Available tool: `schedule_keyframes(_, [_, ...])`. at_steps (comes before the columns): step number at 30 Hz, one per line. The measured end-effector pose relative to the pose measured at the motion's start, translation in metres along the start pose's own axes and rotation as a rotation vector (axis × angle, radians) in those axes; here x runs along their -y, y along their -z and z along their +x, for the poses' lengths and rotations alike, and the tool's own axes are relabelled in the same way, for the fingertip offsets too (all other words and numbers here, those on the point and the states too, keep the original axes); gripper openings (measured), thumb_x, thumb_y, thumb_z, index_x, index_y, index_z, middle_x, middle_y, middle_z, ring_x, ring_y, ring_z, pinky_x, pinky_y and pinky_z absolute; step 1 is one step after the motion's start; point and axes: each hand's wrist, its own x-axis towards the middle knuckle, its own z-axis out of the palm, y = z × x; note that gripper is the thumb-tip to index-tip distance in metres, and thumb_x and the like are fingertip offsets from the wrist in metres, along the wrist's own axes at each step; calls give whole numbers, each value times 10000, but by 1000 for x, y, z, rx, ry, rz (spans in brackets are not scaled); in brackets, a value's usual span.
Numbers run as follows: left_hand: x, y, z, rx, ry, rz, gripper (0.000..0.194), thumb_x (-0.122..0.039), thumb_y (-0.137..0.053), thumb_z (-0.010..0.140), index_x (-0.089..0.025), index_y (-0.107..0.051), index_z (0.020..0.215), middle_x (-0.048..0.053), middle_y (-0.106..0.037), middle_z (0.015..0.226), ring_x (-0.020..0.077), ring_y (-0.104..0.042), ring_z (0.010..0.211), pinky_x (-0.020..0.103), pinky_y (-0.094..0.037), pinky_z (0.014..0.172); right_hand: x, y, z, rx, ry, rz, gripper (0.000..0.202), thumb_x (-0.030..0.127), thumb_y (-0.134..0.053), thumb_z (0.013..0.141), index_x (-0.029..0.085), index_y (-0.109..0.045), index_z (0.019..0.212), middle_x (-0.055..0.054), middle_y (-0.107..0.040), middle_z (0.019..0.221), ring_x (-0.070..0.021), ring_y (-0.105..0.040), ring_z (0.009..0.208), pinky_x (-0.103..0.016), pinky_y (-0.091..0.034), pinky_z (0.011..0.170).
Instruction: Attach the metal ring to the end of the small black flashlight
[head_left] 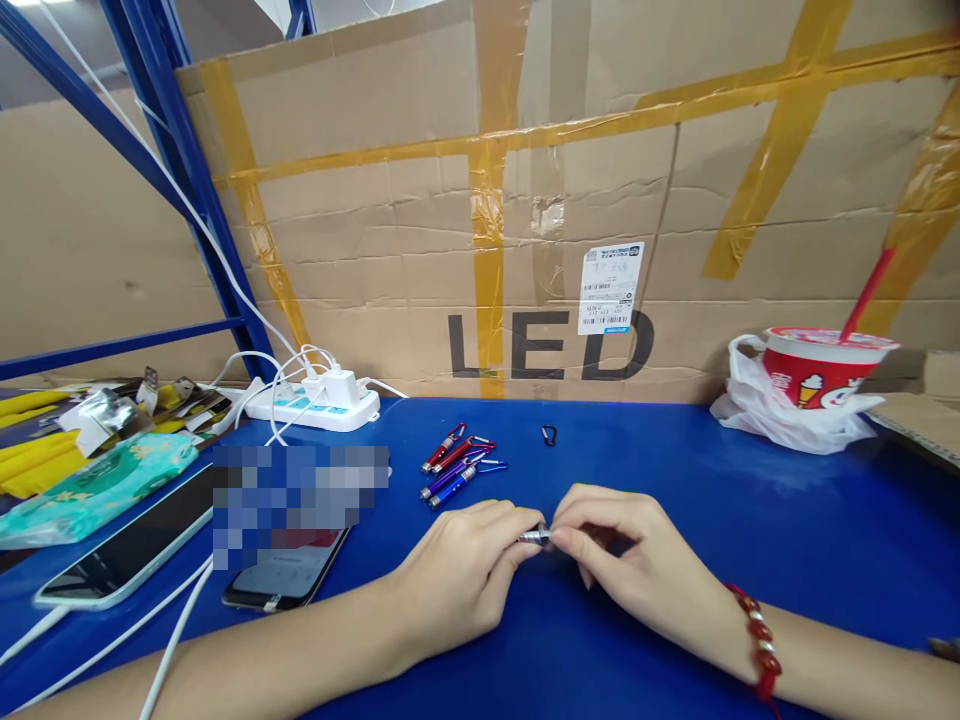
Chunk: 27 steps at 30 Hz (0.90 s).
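Observation:
My left hand [461, 570] and my right hand [626, 565] rest on the blue table [750, 500] and meet at a small silver keychain flashlight [535, 536]. Fingertips of both hands pinch it, one at each end; most of its body is hidden under my right fingers. Just beyond my left hand lie several small keychain flashlights [456, 465] in red, purple and blue, each with a clip. A loose black carabiner clip [549, 435] lies alone further back. A red bead bracelet [759, 635] circles my right wrist.
A white power strip [315, 405] with chargers and cables sits at back left. A phone [289, 575] and a tablet [127, 555] lie at left, beside a teal packet [97, 485]. A red cup with straw [821, 370] stands in a plastic bag at right. A cardboard wall [525, 200] closes the back.

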Motion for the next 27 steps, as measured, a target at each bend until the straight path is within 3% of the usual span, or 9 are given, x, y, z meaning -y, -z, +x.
schedule_keyframes(4, [-2, 2, 1, 40, -37, -16, 188, -109, -351, 890, -161, -527, 844, 29, -578, 753, 146, -531, 687, 219, -422, 655, 1, 2, -5, 64, 198, -143, 324, 242, -403, 885, 175, -550, 605, -17, -556, 634, -109, -515, 580, -212, -401, 581])
schedule_keyframes(7, [-1, 3, 0, 79, -34, 31, 192, -115, -344, 886, -158, -516, 813, 33, -575, 736, 150, -527, 668, 223, -416, 636, -2, 1, -6, 105, 225, -205, 318, 233, -366, 904, 179, -537, 640, -16, -549, 650, -113, -509, 602, -212, -397, 611])
schedule_keyframes(14, [0, 2, -1, 132, -29, 213, 220, -133, -339, 875, -154, -555, 838, 44, -576, 704, 173, -521, 623, 248, -398, 570, 0, 1, -2, 220, 50, -246, 401, 306, -319, 925, 182, -510, 594, 5, -547, 619, -111, -499, 584, -209, -363, 582])
schedule_keyframes(27, [-2, 2, 1, 95, 56, 1, 198, -117, -375, 889, -175, -562, 918, 37, -624, 855, 165, -587, 791, 246, -450, 733, -2, 3, 4, 257, -93, -19, 483, 491, -347, 889, 162, -542, 593, 24, -481, 562, -98, -440, 546, -200, -326, 536])
